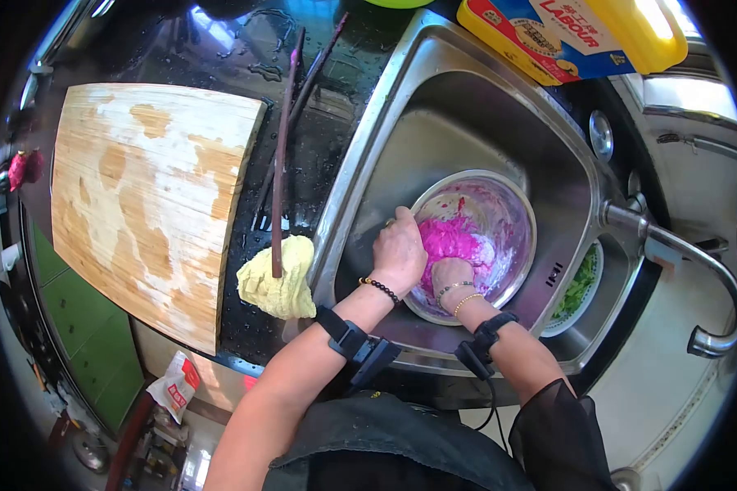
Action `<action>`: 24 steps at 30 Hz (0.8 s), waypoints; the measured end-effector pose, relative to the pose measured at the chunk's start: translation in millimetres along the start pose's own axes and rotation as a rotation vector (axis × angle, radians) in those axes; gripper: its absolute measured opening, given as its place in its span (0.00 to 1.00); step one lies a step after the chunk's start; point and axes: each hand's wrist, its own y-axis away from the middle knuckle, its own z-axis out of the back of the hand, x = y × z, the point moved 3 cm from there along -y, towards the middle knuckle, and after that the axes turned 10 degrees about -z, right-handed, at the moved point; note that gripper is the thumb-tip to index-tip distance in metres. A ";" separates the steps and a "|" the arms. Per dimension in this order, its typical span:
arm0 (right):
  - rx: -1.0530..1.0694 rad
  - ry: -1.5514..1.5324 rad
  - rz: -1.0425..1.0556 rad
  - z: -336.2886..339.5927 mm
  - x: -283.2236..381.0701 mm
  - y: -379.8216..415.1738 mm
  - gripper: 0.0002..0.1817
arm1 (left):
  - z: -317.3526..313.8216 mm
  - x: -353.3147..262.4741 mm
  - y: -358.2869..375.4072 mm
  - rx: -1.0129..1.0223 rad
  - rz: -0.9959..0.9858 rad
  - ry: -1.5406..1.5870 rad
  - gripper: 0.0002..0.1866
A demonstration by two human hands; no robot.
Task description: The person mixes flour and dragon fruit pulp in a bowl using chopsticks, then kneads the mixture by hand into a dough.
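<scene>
A round metal bowl (pixel 522 204) sits in the steel sink (pixel 434 123), its inner wall smeared pink and white. Bright pink shredded stuff and some white powder (pixel 485 250) lie inside it. My left hand (pixel 400 250) is at the bowl's left rim, fingers bent round the edge, thumb up. Down in the bowl, my right hand (pixel 452 278) presses into the pink mass (pixel 446 237); its fingertips are hidden in it. Both wrists carry bracelets and black straps.
Left of the sink, a wet wooden board (pixel 147 204), a yellow cloth (pixel 282 286) and long dark sticks (pixel 285 147) lie on the black counter. A yellow jug (pixel 581 33) stands behind the sink. Greens in a basket (pixel 581 286) and the faucet (pixel 671 237) are at the right.
</scene>
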 end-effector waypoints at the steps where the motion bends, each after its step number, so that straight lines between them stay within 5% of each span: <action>1: 0.016 0.017 -0.021 -5.4 1.1 -4.7 0.12 | -0.1 -0.4 0.7 0.024 0.011 0.006 0.11; 13: 0.015 0.009 -0.019 -21.1 -21.2 -26.4 0.10 | 5.8 -4.8 3.0 0.034 0.008 -0.019 0.12; 19: -0.026 -0.269 0.051 -35.2 -47.8 20.7 0.23 | 4.5 -2.4 1.6 0.013 -0.009 -0.033 0.13; 21: -0.166 -0.456 0.324 -34.3 -60.9 47.3 0.34 | 4.8 -3.2 0.9 0.023 -0.008 -0.038 0.14; 24: -0.337 -0.399 0.348 18.6 -81.9 76.7 0.40 | 4.8 -2.6 0.8 0.008 -0.025 -0.042 0.14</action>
